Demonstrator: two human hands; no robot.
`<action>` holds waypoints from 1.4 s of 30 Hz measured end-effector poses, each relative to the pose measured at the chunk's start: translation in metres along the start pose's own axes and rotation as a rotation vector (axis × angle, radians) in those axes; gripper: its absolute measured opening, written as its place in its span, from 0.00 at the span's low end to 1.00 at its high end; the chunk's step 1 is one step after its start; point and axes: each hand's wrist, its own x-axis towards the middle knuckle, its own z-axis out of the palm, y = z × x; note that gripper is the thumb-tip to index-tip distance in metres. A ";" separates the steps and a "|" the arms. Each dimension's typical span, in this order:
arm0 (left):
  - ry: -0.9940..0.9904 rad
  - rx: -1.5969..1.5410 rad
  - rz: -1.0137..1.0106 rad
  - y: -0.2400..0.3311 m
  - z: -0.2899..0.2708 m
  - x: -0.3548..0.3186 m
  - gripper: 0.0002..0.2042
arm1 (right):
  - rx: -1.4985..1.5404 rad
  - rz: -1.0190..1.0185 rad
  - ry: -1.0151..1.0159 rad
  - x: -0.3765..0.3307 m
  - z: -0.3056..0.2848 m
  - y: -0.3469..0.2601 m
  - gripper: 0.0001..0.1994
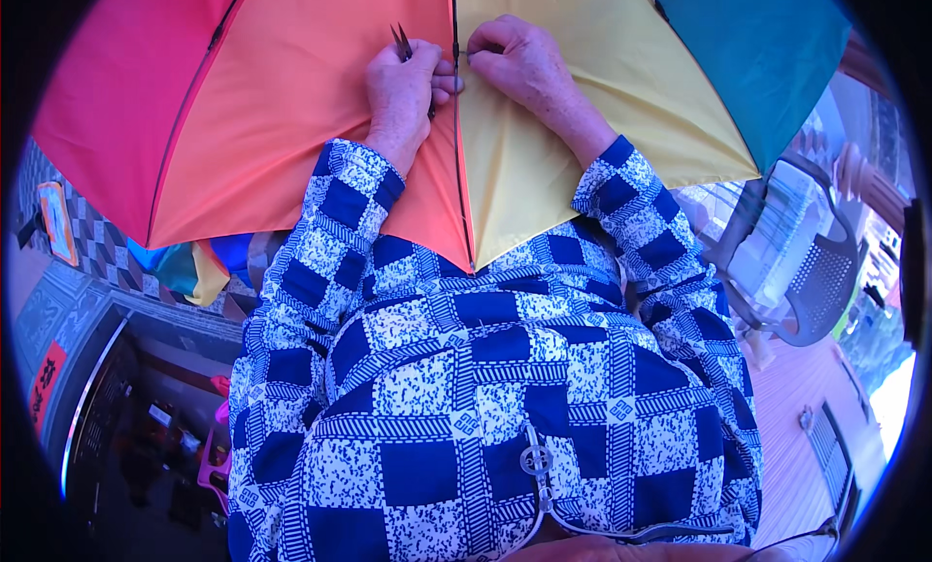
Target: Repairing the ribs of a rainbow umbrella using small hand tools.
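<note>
Both hands rest on an open multicoloured umbrella spread across the person's front, meeting at the dark seam between its orange and yellow panels. The left hand is curled, fingers closed around small dark snips whose pointed tips project above the knuckles; its thumb presses the fabric beside the seam. The right hand lies on the yellow panel, thumb and forefinger pinched together at the seam, almost touching the left thumb. What the pinch holds is too small to tell.
</note>
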 end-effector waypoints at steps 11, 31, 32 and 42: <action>0.068 -0.187 0.006 -0.014 0.011 -0.007 0.06 | 0.031 -0.015 -0.018 -0.007 -0.010 0.008 0.06; 0.051 -0.159 -0.070 -0.018 0.023 -0.004 0.06 | 0.214 0.002 -0.056 -0.012 -0.016 0.022 0.04; 0.046 -0.160 -0.081 -0.019 0.023 -0.003 0.06 | 0.222 0.001 -0.062 -0.012 -0.016 0.023 0.04; 0.010 -0.087 -0.092 -0.017 0.025 -0.002 0.07 | 0.283 0.086 -0.076 -0.014 -0.018 0.025 0.06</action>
